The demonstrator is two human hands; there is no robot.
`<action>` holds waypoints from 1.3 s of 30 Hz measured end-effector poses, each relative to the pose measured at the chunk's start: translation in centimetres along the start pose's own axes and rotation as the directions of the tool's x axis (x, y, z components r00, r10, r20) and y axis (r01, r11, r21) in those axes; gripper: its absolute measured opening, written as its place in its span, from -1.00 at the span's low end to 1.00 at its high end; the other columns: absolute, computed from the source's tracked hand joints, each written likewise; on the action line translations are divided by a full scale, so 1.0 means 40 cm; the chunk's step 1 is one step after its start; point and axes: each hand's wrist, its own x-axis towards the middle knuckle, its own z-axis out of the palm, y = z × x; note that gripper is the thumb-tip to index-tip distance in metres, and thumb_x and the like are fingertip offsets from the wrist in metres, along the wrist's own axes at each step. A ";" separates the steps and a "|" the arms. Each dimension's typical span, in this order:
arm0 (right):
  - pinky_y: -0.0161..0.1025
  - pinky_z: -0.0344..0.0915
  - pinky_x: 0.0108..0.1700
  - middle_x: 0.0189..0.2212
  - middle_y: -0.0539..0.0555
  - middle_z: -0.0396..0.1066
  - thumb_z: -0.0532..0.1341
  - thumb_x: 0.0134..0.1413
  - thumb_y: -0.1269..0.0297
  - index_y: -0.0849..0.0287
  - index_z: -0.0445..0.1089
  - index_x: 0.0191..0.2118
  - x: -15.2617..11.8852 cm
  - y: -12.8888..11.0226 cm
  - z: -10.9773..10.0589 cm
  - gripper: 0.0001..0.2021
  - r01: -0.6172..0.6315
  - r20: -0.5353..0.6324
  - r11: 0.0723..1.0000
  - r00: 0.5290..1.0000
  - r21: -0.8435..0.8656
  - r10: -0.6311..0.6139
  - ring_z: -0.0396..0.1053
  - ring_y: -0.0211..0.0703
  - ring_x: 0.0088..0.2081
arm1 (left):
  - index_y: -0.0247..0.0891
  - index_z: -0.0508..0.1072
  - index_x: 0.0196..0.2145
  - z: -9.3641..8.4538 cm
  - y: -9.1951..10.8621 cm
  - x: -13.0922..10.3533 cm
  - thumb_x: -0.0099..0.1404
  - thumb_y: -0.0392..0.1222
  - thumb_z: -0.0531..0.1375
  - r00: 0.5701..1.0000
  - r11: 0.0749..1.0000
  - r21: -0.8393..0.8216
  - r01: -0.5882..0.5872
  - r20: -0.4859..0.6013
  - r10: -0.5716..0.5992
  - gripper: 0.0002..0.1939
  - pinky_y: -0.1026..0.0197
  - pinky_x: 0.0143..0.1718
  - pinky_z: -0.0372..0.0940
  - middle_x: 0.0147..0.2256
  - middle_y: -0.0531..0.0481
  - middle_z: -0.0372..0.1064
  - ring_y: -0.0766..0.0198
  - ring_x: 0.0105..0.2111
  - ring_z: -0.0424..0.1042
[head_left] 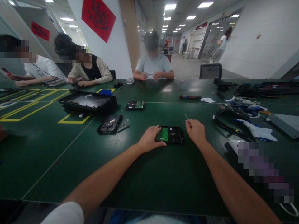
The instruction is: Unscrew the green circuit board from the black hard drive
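Observation:
A black hard drive with a green circuit board [173, 135] lies flat on the green table [144, 180] in front of me. My left hand [150, 139] grips its left end, with the thumb along the near edge and the fingers at the far edge. Just right of the drive, my right hand [195, 132] is closed around a small screwdriver [190, 125] with a thin shaft pointing up and to the left. The screwdriver does not touch the drive.
Left of the drive are another hard drive [109, 124], a loose circuit board [124, 124], a third drive [135, 105] and a black tray [88, 102]. Cables [245, 107] and a grey metal case [285, 123] lie right. Several people sit across the table.

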 end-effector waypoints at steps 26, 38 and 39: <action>-0.12 0.35 -0.04 -0.12 0.13 0.56 0.14 0.39 0.30 0.14 0.49 -0.13 0.000 -0.151 -0.001 -0.84 0.200 0.302 0.972 0.926 0.123 -0.229 0.49 -0.05 -0.12 | -0.21 0.48 0.20 -0.006 0.030 -0.003 0.51 0.12 0.18 0.970 0.961 0.156 -0.230 -0.039 0.239 -0.53 -0.21 0.26 0.34 0.24 -0.23 0.42 -0.08 0.26 0.37; -0.11 0.39 -0.12 -0.04 0.15 0.49 0.14 0.43 0.24 0.13 0.52 -0.19 0.000 -0.172 -0.008 -0.79 0.167 0.361 0.984 0.916 0.058 -0.176 0.47 -0.05 -0.12 | -0.19 0.51 0.17 -0.009 0.032 0.002 0.53 0.14 0.14 0.967 0.946 0.211 -0.245 -0.015 0.254 -0.54 -0.18 0.27 0.33 0.24 -0.19 0.43 -0.06 0.25 0.40; -0.11 0.39 -0.12 -0.04 0.16 0.49 0.14 0.43 0.24 0.14 0.52 -0.19 0.001 -0.172 -0.006 -0.78 0.167 0.358 0.984 0.917 0.053 -0.175 0.47 -0.05 -0.12 | -0.19 0.51 0.17 -0.008 0.032 0.002 0.53 0.14 0.13 0.967 0.945 0.216 -0.245 -0.016 0.254 -0.54 -0.17 0.27 0.33 0.24 -0.19 0.43 -0.06 0.25 0.40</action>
